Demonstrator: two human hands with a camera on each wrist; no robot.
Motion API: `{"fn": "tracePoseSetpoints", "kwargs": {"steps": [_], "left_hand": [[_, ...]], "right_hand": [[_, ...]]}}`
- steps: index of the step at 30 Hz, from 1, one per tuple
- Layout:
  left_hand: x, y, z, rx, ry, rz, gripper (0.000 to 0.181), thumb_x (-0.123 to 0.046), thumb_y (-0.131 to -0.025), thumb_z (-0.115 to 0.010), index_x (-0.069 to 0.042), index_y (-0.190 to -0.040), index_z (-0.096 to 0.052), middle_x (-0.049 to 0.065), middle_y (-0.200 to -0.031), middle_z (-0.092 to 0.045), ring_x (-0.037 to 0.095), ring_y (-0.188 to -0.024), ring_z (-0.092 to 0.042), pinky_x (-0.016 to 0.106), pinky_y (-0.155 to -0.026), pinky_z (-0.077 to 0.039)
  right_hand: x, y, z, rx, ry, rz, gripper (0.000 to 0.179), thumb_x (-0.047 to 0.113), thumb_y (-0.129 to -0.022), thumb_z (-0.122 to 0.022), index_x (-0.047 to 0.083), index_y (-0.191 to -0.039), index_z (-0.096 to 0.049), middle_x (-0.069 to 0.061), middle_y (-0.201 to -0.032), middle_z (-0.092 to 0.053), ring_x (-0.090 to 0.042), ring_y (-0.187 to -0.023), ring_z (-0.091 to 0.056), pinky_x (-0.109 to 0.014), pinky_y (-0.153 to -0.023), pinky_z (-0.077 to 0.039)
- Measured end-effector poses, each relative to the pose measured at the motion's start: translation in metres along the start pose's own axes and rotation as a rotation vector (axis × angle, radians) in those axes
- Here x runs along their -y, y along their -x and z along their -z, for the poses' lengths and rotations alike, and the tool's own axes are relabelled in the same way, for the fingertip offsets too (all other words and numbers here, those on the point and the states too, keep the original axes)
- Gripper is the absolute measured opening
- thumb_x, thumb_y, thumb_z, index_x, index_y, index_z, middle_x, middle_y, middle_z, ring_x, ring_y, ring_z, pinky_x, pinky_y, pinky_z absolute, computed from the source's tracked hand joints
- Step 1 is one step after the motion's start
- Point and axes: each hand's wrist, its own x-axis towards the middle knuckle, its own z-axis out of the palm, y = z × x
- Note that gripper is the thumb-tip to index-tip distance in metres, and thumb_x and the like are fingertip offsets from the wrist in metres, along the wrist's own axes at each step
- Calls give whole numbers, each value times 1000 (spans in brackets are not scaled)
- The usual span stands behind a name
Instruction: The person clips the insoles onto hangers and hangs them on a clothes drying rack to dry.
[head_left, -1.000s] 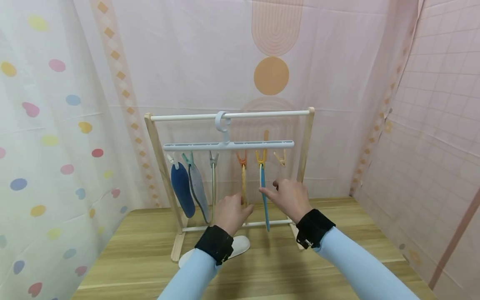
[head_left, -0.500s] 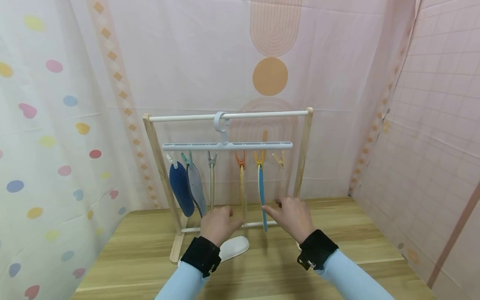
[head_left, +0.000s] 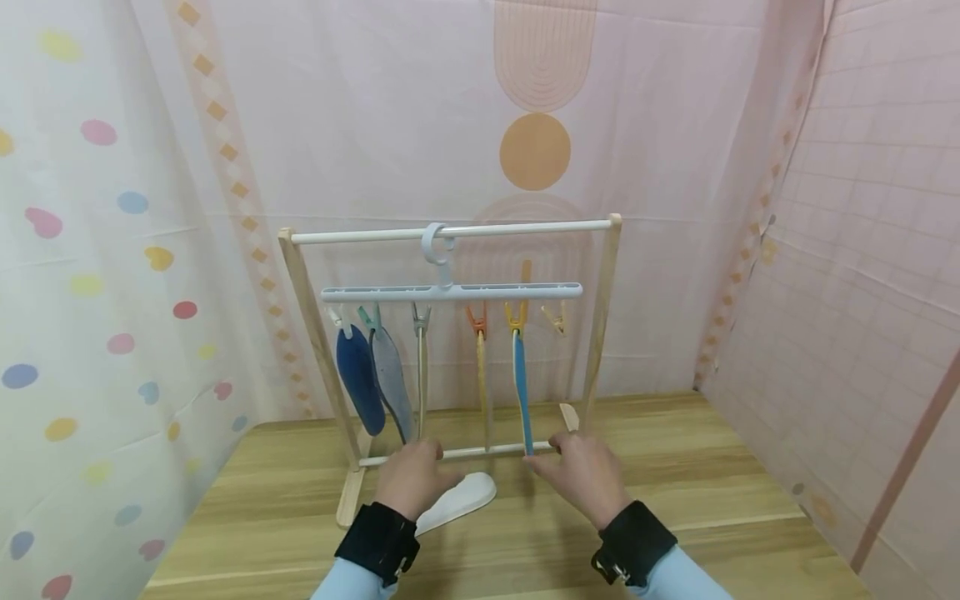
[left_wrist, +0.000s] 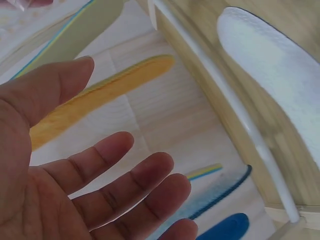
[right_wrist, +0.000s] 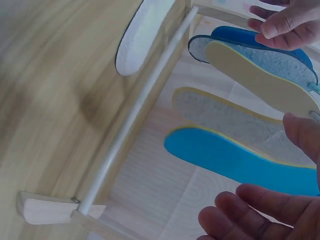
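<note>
My left hand (head_left: 411,481) hovers above the table beside the white insole (head_left: 468,494), partly covering it; the left wrist view shows its fingers spread and holding nothing. My right hand (head_left: 583,479) is low, near the lower tip of a hanging blue insole (head_left: 521,392). Its fingers are apart in the right wrist view, with no grip on anything. Clips on a pale blue hanger (head_left: 495,292) hold several insoles: a dark blue one (head_left: 358,379), a grey one (head_left: 390,383), a beige one (right_wrist: 260,77) and an orange-edged one (head_left: 482,367).
The hanger hooks over the white top bar (head_left: 525,226) of a wooden rack (head_left: 600,321). A pale yellow clip (head_left: 556,318) at its right end holds nothing. The rack's lower bar (head_left: 468,453) runs just above the wooden table (head_left: 720,475). Patterned curtains stand behind and at both sides.
Both hands have come down and back from the hanging insoles toward the table. More of the white insole now shows. The insoles hang much as before.
</note>
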Motion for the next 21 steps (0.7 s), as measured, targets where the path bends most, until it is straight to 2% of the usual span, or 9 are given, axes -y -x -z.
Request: {"fn": "tracePoseSetpoints", "kwargs": {"steps": [3,6,14,17,19,21], "left_hand": [[6,4,-1,16,-9,3,45,-35,-76,-81,1,-100,-71,15,-91,-70,31,-76,-66,45,-61,-51],[12,7,-2,28,-25,8,46,-36,-75,-82,2,-100,-71,15,-92,-71,31,-78,-66,45,-65,-52],[26,19,-7,-1,-51,22,37,-37,-75,-82,-4,-88,-70,7,-78,-66,22,-64,-59,40,-55,-46],[31,22,-10,-10,-52,58,35,-37,-74,-83,-7,-82,-67,4,-72,-62,20,-61,-56,39,-51,-44],[34,24,-12,-8,-55,75,36,-38,-74,-83,-7,-84,-68,5,-75,-64,21,-64,-59,40,-52,-46],[37,25,-13,13,-44,104,35,-38,-75,-82,-8,-80,-65,5,-72,-62,21,-63,-57,40,-52,-44]], "right_hand": [[-1,6,-2,24,7,-1,52,51,-81,-77,1,-96,-76,-13,-89,-73,-25,-72,-68,-37,-58,-53],[-4,12,-5,15,24,28,50,49,-80,-78,1,-93,-76,-13,-87,-73,-26,-72,-68,-37,-59,-53],[-12,28,-10,57,49,41,50,46,-80,-78,-2,-93,-74,-14,-85,-73,-27,-69,-68,-38,-60,-54],[-14,32,-11,73,46,34,50,46,-79,-79,-2,-93,-75,-15,-85,-73,-28,-69,-69,-38,-60,-54],[-15,33,-11,95,34,22,50,45,-80,-79,-2,-94,-74,-16,-88,-73,-29,-73,-69,-40,-62,-55],[-16,35,-11,119,19,5,50,45,-80,-79,-2,-94,-74,-17,-90,-72,-31,-77,-69,-42,-63,-55]]}}
